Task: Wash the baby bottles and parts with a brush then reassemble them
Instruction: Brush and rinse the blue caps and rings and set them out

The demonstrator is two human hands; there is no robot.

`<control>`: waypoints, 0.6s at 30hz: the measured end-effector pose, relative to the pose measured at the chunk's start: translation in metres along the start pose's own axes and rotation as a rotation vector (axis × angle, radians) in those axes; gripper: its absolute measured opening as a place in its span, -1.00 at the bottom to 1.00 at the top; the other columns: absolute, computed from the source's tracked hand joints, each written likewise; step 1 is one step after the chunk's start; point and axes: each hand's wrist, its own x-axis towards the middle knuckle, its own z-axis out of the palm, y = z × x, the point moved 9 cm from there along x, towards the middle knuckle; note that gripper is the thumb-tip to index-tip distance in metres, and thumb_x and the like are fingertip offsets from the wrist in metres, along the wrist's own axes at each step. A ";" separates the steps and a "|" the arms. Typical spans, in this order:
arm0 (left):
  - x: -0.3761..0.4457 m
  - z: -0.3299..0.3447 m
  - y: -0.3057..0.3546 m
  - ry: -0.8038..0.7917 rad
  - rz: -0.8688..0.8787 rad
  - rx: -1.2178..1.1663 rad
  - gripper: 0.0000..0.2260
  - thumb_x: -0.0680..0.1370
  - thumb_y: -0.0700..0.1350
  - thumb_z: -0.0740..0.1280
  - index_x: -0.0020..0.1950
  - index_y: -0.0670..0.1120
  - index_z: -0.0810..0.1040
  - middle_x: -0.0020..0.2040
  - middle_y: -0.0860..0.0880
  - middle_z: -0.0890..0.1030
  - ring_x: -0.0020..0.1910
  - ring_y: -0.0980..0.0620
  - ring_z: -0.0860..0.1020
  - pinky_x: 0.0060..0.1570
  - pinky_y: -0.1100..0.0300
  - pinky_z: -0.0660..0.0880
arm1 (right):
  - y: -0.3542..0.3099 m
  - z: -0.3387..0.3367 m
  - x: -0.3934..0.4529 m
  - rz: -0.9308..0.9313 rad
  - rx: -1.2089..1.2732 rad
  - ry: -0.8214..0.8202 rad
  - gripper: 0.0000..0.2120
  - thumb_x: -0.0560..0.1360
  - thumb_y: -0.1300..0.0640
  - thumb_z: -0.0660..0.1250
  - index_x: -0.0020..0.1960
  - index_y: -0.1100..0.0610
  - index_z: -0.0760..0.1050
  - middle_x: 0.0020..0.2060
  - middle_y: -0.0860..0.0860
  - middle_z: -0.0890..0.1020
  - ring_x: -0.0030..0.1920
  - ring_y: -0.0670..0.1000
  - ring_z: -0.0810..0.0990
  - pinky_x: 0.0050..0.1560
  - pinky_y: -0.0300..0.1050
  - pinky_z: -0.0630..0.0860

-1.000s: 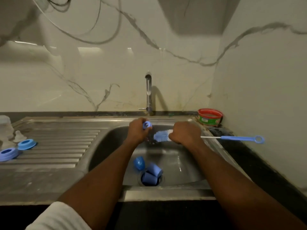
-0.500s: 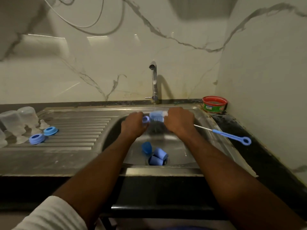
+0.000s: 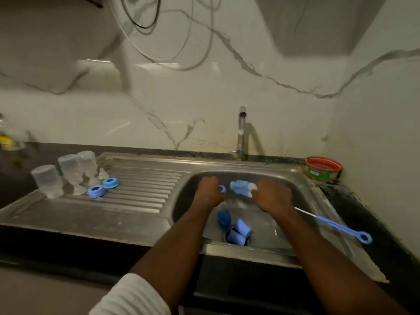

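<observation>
Over the steel sink basin, my left hand grips a small blue bottle part. My right hand grips the bottle brush; its blue-white bristle head points at that part, and its blue handle with a ring end sticks out to the right. Three blue caps lie at the drain. On the drainboard stand three clear bottles upside down, with clear teats and two blue collar rings beside them.
The tap rises behind the basin. A red-rimmed green tub sits at the back right corner on the dark counter. Marble wall closes the right side. Cables hang on the wall above.
The camera has pulled back and tilted, showing more of the drainboard and bottles. The brush head has drawn slightly away from the blue part; both hands stay over the basin.
</observation>
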 end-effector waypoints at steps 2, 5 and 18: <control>-0.011 -0.014 0.006 0.031 0.041 -0.053 -0.82 0.53 0.01 0.40 -0.03 -0.08 0.66 -0.09 -0.05 0.66 -0.06 -0.02 0.65 0.01 0.11 0.57 | -0.013 -0.013 -0.012 -0.009 0.082 0.090 -0.69 0.67 -0.07 0.18 0.26 0.06 0.54 0.24 0.05 0.61 0.20 0.11 0.59 0.16 -0.01 0.48; -0.015 -0.034 -0.009 0.121 0.063 -0.039 -0.84 0.52 -0.03 0.36 -0.11 -0.10 0.67 -0.14 -0.10 0.69 -0.12 -0.08 0.65 0.00 0.02 0.60 | -0.039 -0.025 -0.026 -0.001 0.032 0.176 -0.72 0.64 -0.10 0.20 0.23 0.03 0.50 0.10 0.07 0.65 0.06 0.10 0.64 -0.02 0.00 0.53; -0.036 -0.210 -0.194 0.255 -0.204 0.160 -0.72 0.53 0.15 0.38 0.09 -0.01 0.66 0.02 -0.02 0.67 0.06 -0.05 0.61 0.01 0.11 0.52 | -0.269 -0.038 -0.026 -0.293 0.250 -0.009 -0.58 0.61 -0.21 0.18 0.22 0.08 0.54 0.17 0.05 0.65 0.17 0.15 0.62 0.10 -0.01 0.50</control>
